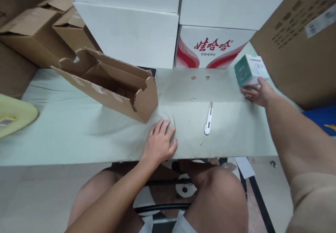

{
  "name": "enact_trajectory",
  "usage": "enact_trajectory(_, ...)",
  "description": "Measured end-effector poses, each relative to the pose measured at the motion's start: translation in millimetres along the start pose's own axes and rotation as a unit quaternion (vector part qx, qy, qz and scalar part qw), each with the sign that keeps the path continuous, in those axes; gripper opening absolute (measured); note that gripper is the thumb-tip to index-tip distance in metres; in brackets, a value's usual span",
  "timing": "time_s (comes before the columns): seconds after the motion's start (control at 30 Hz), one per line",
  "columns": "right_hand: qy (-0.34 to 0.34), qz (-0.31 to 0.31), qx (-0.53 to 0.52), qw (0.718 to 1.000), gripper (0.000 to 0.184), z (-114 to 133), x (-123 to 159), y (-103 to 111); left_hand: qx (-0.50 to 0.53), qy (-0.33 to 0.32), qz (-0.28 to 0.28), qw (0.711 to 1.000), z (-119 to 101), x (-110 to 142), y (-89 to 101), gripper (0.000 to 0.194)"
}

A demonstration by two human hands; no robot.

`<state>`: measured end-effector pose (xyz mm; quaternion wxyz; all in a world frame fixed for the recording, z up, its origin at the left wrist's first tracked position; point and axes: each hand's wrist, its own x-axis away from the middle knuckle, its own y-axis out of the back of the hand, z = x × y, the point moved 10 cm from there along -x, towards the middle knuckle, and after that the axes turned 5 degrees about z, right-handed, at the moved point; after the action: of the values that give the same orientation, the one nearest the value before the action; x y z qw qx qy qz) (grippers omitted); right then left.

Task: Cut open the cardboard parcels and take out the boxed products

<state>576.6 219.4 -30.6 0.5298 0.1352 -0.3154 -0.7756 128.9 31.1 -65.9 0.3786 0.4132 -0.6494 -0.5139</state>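
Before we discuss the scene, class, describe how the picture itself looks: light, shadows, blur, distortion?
Head view: soft light, faint shadow beside the open carton, no strong glare; head view: right hand and green-and-white box slightly blurred, red lettering readable; head view: wide-angle stretching towards the edges, notably the right forearm.

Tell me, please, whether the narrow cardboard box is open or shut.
Open: nothing covers the top of the narrow cardboard box, so its inside shows.
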Motion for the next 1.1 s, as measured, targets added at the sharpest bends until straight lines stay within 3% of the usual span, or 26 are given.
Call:
enact_trajectory(0.13,0.026,0.0,0.06,0.998,0.035,8.2,-0.5,-35.7,-0.007,0.003,-0.004,1.0,1.8,0.1,-0.7,0.045)
enact_trajectory(0.2,0.056,0.02,0.139,0.989,0.044,13.9,18.1,-54.3,-0.008,0.005,-0.002,1.0,1.5,0.0,0.2,0.046)
enact_trajectory(0.33,0.077,0.072,0.312,0.944,0.056,25.2,62.4,-79.3,0.005,0.005,0.001,1.0,-2.7,0.2,3.2,0.047)
enact_trajectory(0.47,0.059,0.11,0.341,0.932,0.05,53.2,100.3,-93.6,0.028,0.0,-0.01,1.0,-7.7,2.3,5.6,0.048)
enact_trajectory(0.53,0.081,0.132,0.335,0.929,0.043,84.9,123.8,-110.5,0.04,-0.007,-0.015,0.999,-9.1,3.3,5.6,0.048)
enact_trajectory(0.63,0.168,0.16,0.279,0.932,0.048,157.4,171.5,-146.5,0.051,-0.011,-0.022,0.998,-8.9,4.8,5.8,0.047)
enact_trajectory(0.7,0.269,0.206,0.155,0.928,0.059,219.4,211.4,-174.3,0.052,-0.011,-0.024,0.998,-8.9,5.6,5.8,0.046)
enact_trajectory(0.73,0.322,0.235,0.087,0.913,0.061,250.3,232.0,-186.3,0.051,-0.012,-0.024,0.998,-9.3,6.0,5.8,0.046)
enact_trajectory(0.83,0.333,0.31,0.057,0.889,0.042,298.7,265.0,-221.2,0.046,-0.013,-0.028,0.998,-10.9,7.2,6.5,0.047)
enact_trajectory(0.9,0.288,0.345,0.079,0.89,0.046,301.0,270.7,-237.1,0.045,-0.013,-0.032,0.998,-11.7,7.9,6.8,0.046)
enact_trajectory(0.97,0.256,0.347,0.069,0.9,0.04,290.6,270.1,-238.5,0.047,-0.012,-0.034,0.998,-12.1,8.3,6.4,0.046)
enact_trajectory(1.03,0.239,0.307,0.019,0.921,0.026,272.5,263.1,-222.6,0.052,-0.014,-0.035,0.998,-12.2,8.5,5.8,0.045)
enact_trajectory(1.1,0.218,0.231,-0.049,0.947,0.014,246.3,250.6,-189.2,0.056,-0.017,-0.035,0.998,-12.2,9.1,5.6,0.043)
